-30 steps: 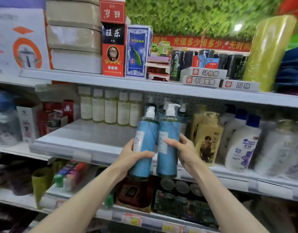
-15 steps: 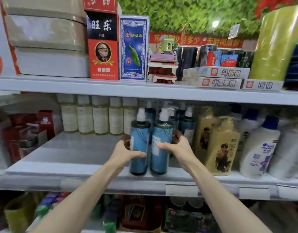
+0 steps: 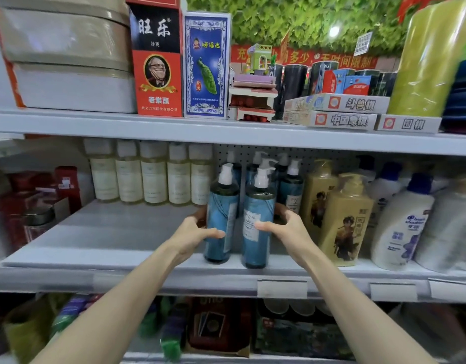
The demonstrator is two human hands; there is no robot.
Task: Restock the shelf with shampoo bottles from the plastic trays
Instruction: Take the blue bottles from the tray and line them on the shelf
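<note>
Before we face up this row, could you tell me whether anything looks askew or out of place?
The left hand holds the left blue bottle, the right hand the right blue bottle, both upright on the shelf. Nothing is spilled or tipped; only the left one's label faces sideways.

Two shampoo bottles are standing upright side by side in the middle of the frame, their bases sitting near the front edge of the grey shelf (image 3: 108, 232) with a narrow gap between them. The left blue bottle (image 3: 221, 219) and the right blue bottle (image 3: 258, 224) are both showing translucent blue bodies and white pump tops (the right one's pale label is facing forward). The left hand (image 3: 192, 237) is gripping the first, the right hand (image 3: 287, 232) the second.
</note>
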